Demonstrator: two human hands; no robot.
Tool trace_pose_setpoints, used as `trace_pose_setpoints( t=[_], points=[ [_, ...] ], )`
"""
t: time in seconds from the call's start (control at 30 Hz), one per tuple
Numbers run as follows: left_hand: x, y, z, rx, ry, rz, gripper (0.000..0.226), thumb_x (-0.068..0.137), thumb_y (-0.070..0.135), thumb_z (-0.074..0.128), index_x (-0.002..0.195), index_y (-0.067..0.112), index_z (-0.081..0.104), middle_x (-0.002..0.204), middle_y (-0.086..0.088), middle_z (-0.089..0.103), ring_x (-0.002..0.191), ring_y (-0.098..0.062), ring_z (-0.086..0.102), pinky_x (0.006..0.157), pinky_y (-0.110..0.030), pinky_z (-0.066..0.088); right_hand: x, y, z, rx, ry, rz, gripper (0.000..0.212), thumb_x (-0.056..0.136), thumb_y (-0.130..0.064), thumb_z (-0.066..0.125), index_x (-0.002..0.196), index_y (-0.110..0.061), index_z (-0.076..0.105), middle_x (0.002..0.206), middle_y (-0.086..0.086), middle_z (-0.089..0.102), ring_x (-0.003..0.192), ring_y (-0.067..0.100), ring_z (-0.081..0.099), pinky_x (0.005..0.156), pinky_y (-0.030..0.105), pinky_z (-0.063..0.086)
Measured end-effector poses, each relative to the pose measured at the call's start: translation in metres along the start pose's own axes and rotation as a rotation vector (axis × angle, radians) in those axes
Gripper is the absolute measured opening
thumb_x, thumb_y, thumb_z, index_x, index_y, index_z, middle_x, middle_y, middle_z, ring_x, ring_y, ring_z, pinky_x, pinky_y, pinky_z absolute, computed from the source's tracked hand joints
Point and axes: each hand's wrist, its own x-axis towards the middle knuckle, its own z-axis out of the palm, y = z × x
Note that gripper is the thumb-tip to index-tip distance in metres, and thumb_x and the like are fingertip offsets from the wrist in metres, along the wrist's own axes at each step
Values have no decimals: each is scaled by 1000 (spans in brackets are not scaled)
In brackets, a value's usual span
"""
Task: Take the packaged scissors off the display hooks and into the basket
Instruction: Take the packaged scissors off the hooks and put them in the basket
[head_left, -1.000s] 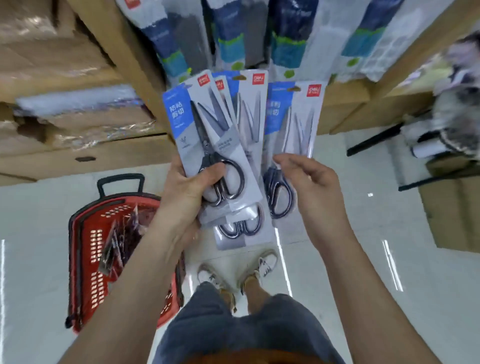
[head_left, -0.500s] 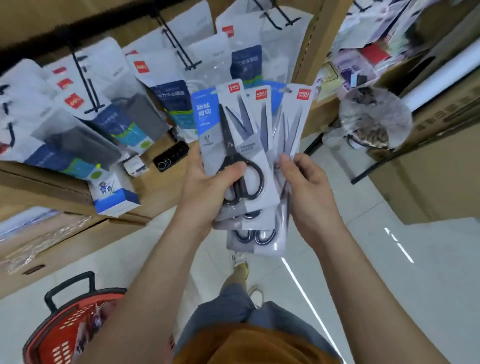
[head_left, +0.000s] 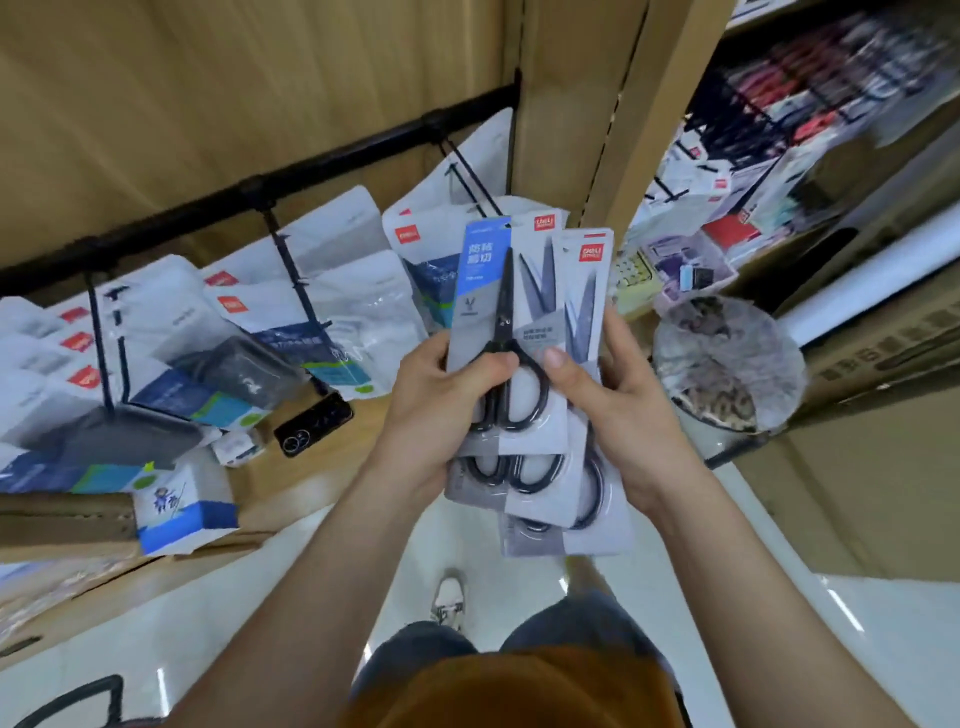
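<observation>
1. The packaged scissors (head_left: 524, 332) are gripped as a fanned stack between the left hand (head_left: 436, 415) and right hand (head_left: 628, 415), with both thumbs pressed on its front.
2. The carrying step is judged in hand.
3. Next, lowering is called for, well below-left of the left hand, toward a black handle (head_left: 72, 699), likely the basket's.

scissors packs (head_left: 524, 332): smooth printed card under clear glossy plastic | scissors handles (head_left: 540, 402): black glossy plastic | shelf (head_left: 208, 104): matt wood-grain board | rail (head_left: 249, 189): black matt metal | pouches (head_left: 353, 312): white shiny plastic film | floor (head_left: 311, 597): glossy pale tile | phone (head_left: 313, 423): glossy black
</observation>
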Motion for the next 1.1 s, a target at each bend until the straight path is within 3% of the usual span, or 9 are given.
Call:
trace_pose_setpoints(
  t=[0.07,0.17,0.3,0.43,0.53,0.63,0.77,0.93,1.1],
  points=[
    [10,8,12,-38,74,10,13,83,8,72,95,9,71,92,-12,76,85,-26,72,83,-43,57,18,-10,-15,-16,-59,9,57,80,-19,69,130,-39,53,119,-3,72,109,19,69,86,34,58],
    [27,20,39,-97,219,31,19,78,13,75,96,10,71,91,-13,75,88,-30,72,86,-49,57,53,-38,-45,-89,-190,24,79,78,-12,72,146,-35,38,129,1,67,117,22,66,95,41,56],
    [35,44,65,-132,293,69,33,70,23,76,95,3,69,93,-27,69,83,-33,64,88,-63,51,88,-70,-67,-128,-357,46,78,81,-5,68,143,-40,37,128,-9,67,117,14,65,90,30,56],
    [50,57,71,-152,351,98,7,84,15,75,91,14,76,92,-11,77,89,-26,73,84,-45,60,113,-82,-65,-136,-387,74,79,82,-12,68,148,-36,33,127,-13,67,116,11,65,90,29,56],
    [59,64,67,-141,390,149,7,88,10,71,89,16,74,83,-1,77,78,-15,73,69,-28,58,125,-86,-58,-187,-387,108,80,69,-16,78,138,-35,42,121,-8,71,112,14,68,90,31,57],
    [63,67,58,-119,411,162,6,89,11,70,91,17,72,87,-2,77,83,-18,74,75,-34,60,134,-86,-54,-216,-366,129,71,62,-15,81,122,-36,50,111,-8,75,104,13,71,83,29,59],
    [69,77,53,-210,388,143,17,95,17,63,111,13,66,98,-3,78,90,-19,75,74,-34,60,144,-92,-57,-173,-334,146,71,64,-11,79,125,-34,52,109,-7,76,101,14,72,77,28,59],
    [76,93,54,-349,369,127,20,100,18,54,117,15,65,106,-5,76,97,-22,73,76,-35,58,153,-103,-62,-183,-344,153,79,65,-8,86,130,-34,50,115,-1,74,105,20,71,84,37,58],
    [72,103,64,-204,386,200,20,100,18,55,116,17,66,106,-4,76,98,-23,73,84,-39,55,166,-112,-68,-278,-297,26,81,77,6,76,131,-44,42,106,-18,74,96,2,71,73,19,56]
  ],
)
